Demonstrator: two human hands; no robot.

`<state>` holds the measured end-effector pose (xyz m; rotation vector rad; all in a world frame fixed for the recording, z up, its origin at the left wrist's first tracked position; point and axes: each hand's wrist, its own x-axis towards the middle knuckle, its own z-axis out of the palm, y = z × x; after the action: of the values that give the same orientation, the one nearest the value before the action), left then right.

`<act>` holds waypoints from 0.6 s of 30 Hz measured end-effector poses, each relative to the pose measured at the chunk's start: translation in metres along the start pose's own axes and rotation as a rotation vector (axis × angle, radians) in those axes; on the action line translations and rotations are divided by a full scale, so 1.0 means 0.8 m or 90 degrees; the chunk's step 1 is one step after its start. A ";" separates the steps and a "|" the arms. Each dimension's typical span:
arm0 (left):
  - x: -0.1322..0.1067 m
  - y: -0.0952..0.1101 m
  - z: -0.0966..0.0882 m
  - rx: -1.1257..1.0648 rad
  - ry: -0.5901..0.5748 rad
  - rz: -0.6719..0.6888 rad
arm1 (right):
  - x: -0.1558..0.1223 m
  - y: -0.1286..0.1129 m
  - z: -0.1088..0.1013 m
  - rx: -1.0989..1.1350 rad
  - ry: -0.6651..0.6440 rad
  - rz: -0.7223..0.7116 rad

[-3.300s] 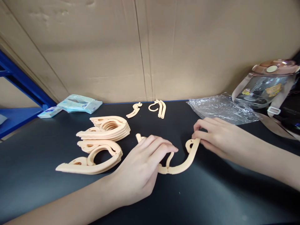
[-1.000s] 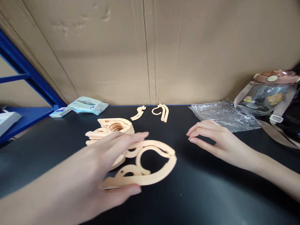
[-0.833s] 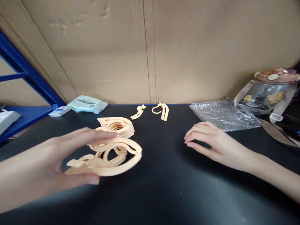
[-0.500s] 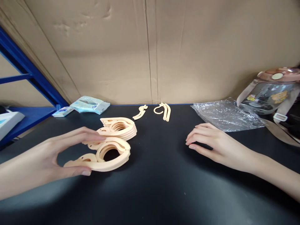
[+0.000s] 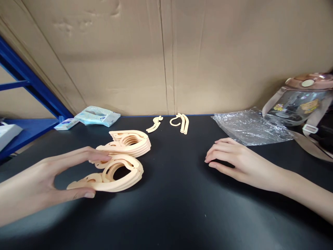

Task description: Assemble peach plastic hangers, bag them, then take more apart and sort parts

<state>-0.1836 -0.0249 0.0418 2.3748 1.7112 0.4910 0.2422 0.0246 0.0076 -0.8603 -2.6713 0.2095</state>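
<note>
Two stacks of cream folding hangers lie left of centre on the black table. My left hand grips the nearer stack of folding hangers, thumb along its front side and fingers over its far side. Its layers are slightly fanned. Right behind it, close against it, is the farther stack of folding hangers. Palm down, my right hand rests on the table at the right, fingers loosely bent and apart from the thumb, with nothing held.
Near the back edge lie a small cream piece and a folded hanger with its hook. A clear plastic bag and a strapped water bottle are at right. Tissue packs sit at back left, beside a blue frame.
My left hand has shifted slightly left and its stack of hangers looks a little more tilted and fanned. My right hand stays in place.
</note>
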 end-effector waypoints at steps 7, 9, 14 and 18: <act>0.001 0.004 -0.005 -0.013 -0.018 -0.037 | 0.000 -0.001 0.000 0.006 -0.003 0.001; 0.002 0.009 -0.005 -0.006 -0.013 -0.031 | 0.000 -0.001 0.001 0.005 -0.002 0.001; 0.004 0.018 -0.001 -0.012 0.009 -0.026 | 0.000 -0.002 0.001 0.015 0.001 0.008; 0.002 0.029 0.004 0.013 0.051 -0.023 | -0.001 -0.002 0.000 0.012 -0.006 0.008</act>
<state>-0.1616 -0.0305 0.0469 2.3643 1.7973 0.5729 0.2417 0.0231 0.0076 -0.8726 -2.6691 0.2427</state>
